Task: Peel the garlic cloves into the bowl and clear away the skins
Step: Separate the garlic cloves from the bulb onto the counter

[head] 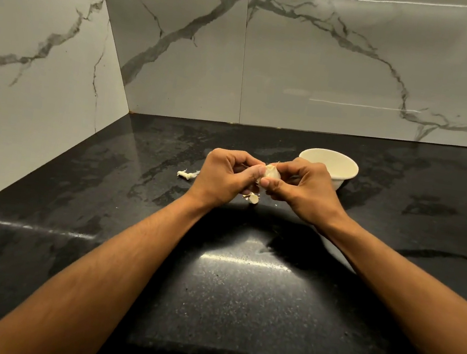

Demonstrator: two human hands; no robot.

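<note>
While both hands, left hand [227,173] and right hand [302,186], pinch 1 garlic clove [271,173] at frame centre, just left of the bowl [343,169], strip skin in small pulls; scraps [186,174] already litter the tabletop [242,282] left of centre.

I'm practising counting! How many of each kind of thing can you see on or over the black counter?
Hands: 2, the left hand and right hand
Garlic clove held between them: 1
Bowl: 1
Garlic scraps on the counter: 2, one at left, one under the hands
Total: 6
</note>
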